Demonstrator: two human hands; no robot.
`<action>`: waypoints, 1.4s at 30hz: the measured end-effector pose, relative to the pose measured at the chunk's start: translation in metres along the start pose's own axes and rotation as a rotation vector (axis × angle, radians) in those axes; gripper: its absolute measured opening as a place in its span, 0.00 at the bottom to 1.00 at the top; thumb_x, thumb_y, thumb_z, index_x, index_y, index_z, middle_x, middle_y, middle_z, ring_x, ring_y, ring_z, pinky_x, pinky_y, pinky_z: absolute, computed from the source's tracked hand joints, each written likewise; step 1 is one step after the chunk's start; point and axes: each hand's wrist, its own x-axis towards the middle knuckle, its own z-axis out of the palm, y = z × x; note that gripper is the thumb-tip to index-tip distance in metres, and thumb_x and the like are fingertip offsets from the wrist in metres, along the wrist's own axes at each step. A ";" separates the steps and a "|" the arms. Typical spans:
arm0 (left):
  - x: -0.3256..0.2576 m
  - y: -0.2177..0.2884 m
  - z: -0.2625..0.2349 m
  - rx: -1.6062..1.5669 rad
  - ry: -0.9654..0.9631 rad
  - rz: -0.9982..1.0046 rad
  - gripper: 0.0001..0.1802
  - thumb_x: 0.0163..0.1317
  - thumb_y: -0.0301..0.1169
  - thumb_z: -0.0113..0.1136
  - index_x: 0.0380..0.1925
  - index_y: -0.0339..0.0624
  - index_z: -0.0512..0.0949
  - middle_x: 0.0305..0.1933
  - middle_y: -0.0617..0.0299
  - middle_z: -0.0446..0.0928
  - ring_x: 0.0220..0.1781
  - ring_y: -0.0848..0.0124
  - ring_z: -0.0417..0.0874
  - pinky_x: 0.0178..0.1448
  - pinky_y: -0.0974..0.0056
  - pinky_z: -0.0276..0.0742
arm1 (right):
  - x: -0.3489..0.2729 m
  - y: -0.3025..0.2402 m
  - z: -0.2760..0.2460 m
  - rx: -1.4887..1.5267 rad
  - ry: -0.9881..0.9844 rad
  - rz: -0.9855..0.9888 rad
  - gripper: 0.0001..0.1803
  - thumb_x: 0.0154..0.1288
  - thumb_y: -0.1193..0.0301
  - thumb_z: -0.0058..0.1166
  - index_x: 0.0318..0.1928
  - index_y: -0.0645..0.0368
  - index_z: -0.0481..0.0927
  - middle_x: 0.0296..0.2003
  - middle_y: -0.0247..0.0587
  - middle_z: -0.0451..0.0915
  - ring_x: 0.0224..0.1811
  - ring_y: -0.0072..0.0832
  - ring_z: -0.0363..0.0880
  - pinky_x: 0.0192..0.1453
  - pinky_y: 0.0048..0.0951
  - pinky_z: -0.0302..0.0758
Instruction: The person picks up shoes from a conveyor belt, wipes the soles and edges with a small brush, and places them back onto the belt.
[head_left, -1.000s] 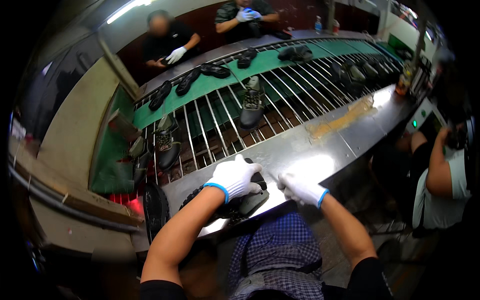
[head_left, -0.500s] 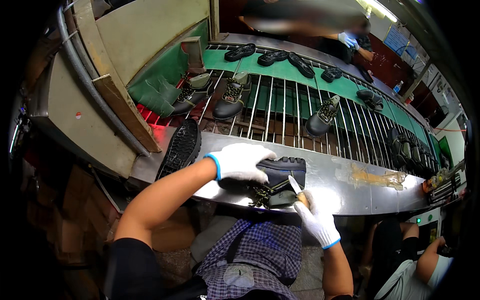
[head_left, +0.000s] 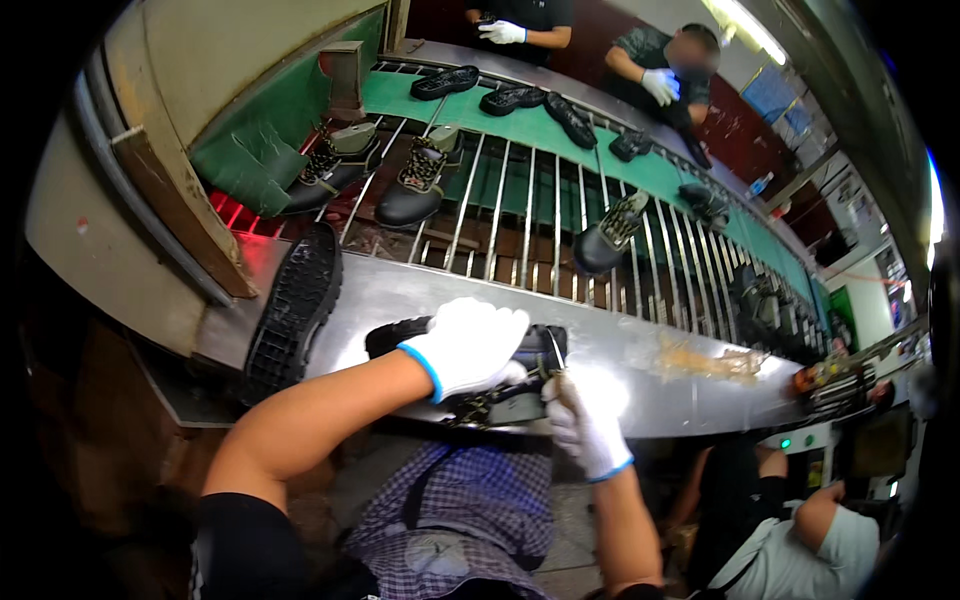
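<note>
A black lace-up shoe [head_left: 537,350] lies on its side on a steel counter, sole edge facing away. My left hand [head_left: 468,345], in a white glove, grips it from above and hides its middle. In my right hand [head_left: 585,425], also gloved, the fingers are wrapped round the wooden handle of a narrow-bladed knife-like tool [head_left: 556,358]. Its thin blade points away and meets the heel end of the shoe. To the left of the held shoe, a loose black outsole [head_left: 292,310] rests tread up at the counter's left end.
Beyond the counter [head_left: 620,400] runs a metal roller rack [head_left: 510,215] bearing several shoes [head_left: 415,190]. Black soles [head_left: 512,98] lie on a green strip behind it. Two gloved co-workers [head_left: 655,75] stand across; another person [head_left: 790,535] is at lower right. A panel [head_left: 80,210] borders the left.
The whole view has shifted, so the scene sits farther left. My right hand has turned the blade more upright against the heel. My left hand still holds the shoe, now covering more of its middle.
</note>
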 end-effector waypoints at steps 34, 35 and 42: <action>-0.001 0.000 0.019 0.056 0.117 0.195 0.35 0.60 0.55 0.76 0.56 0.42 0.79 0.44 0.55 0.87 0.47 0.55 0.90 0.55 0.52 0.85 | -0.031 -0.029 -0.007 -0.671 -0.160 -0.029 0.21 0.85 0.53 0.50 0.45 0.59 0.81 0.19 0.29 0.69 0.16 0.19 0.65 0.20 0.26 0.63; -0.001 0.002 0.017 0.077 0.101 0.186 0.35 0.59 0.56 0.77 0.56 0.43 0.80 0.45 0.55 0.87 0.47 0.54 0.90 0.56 0.52 0.85 | -0.026 -0.024 -0.018 -0.910 -0.051 -0.229 0.20 0.84 0.54 0.50 0.45 0.60 0.81 0.21 0.31 0.71 0.19 0.21 0.68 0.25 0.29 0.67; -0.018 -0.001 0.006 0.083 0.415 0.533 0.31 0.54 0.45 0.79 0.53 0.41 0.81 0.48 0.56 0.81 0.55 0.56 0.81 0.65 0.51 0.78 | 0.010 0.011 -0.074 -0.821 0.545 -0.566 0.20 0.78 0.56 0.61 0.51 0.62 0.87 0.33 0.52 0.87 0.38 0.48 0.86 0.48 0.44 0.81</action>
